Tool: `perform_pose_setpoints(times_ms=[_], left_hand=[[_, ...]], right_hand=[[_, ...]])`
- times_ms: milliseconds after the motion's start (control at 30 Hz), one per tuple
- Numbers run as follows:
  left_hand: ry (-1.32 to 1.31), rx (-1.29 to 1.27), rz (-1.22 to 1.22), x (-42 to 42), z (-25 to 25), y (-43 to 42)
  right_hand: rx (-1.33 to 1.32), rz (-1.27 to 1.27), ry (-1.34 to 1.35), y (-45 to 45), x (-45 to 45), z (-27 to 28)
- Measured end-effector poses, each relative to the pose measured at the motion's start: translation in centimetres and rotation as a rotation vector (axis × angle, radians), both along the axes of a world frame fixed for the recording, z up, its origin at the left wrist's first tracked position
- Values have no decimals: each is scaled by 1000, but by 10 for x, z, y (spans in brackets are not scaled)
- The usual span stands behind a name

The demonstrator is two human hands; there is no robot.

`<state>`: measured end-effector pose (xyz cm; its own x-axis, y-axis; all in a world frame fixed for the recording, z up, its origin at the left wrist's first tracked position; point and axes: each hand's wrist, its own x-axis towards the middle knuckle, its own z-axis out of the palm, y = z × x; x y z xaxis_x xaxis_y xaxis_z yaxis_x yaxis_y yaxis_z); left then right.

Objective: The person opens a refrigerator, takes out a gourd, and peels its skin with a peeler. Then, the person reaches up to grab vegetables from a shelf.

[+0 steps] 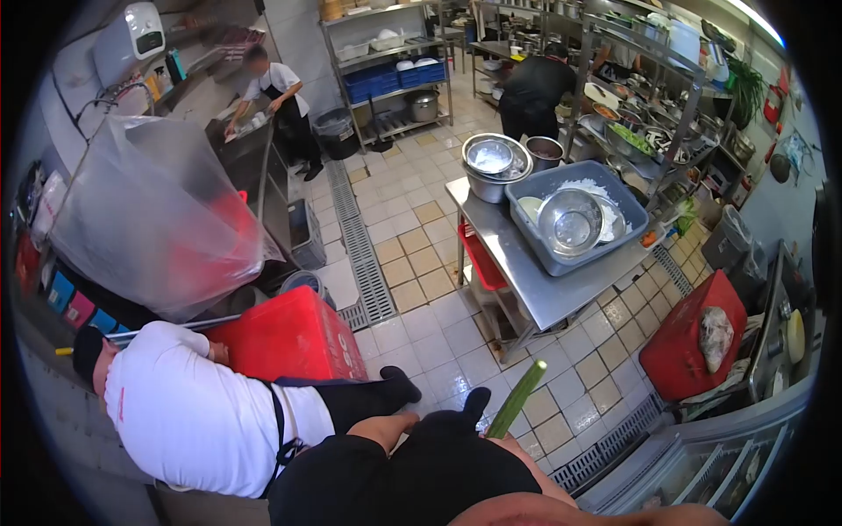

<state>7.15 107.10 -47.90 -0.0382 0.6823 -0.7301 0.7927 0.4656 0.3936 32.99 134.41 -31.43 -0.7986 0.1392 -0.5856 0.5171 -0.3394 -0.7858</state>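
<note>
A long green cucumber [516,399], pale at its cut upper end, points up and to the right from my right hand [509,445]. The fingers are closed around its lower end, beside my dark-clothed leg. My left hand [396,428] is near my other knee, over the black cloth. Its fingers are too small and partly hidden to make out, and I see nothing in it.
A co-worker in a white shirt [189,408] bends at my left beside a red crate [294,329]. Ahead stands a steel table [548,294] bearing a grey tub [574,263] with metal bowls. Another red container [693,329] stands right. Two people work farther back.
</note>
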Motion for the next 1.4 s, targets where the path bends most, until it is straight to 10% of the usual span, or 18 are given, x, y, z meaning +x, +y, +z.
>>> perform_pose_setpoints(times_ms=[500,800,1400], left_hand=[[-168,-103,-235,-93,-17,128],[-80,-135,416,-105,24,230],[-46,-161,524,-1,58,311]], right_hand=[[-8,-125,-11,107,-69,3],[-3,-184,-64,148,-66,21],[-3,-133,21,279,24,30]])
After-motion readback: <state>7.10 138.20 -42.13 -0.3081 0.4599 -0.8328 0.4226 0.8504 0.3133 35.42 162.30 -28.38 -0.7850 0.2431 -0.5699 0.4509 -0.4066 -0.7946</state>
